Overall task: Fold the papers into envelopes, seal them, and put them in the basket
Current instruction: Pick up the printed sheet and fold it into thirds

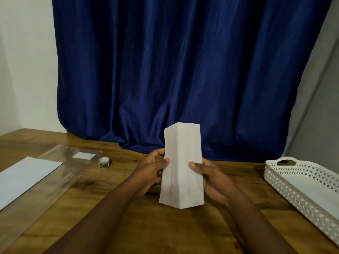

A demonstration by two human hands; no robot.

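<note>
- Left hand [150, 169]: grips left edge of folded white paper [181, 165], thumb on front.
- Right hand [211, 180]: grips right edge, thumb on front.
- Folded white paper: tall, creased lengthwise, matte, held upright above wooden table [146, 226].
- Tape roll [104, 162]: small, round, left of hands.
- Clear plastic sleeve [55, 180]: glossy, under flat white sheet [27, 178], far left.
- White perforated plastic basket [297, 182]: rectangular, far right, white paper inside.

Domestic room: wooden table [165, 231] set against a blue curtain [176, 70] and plain painted walls [25, 61].
</note>
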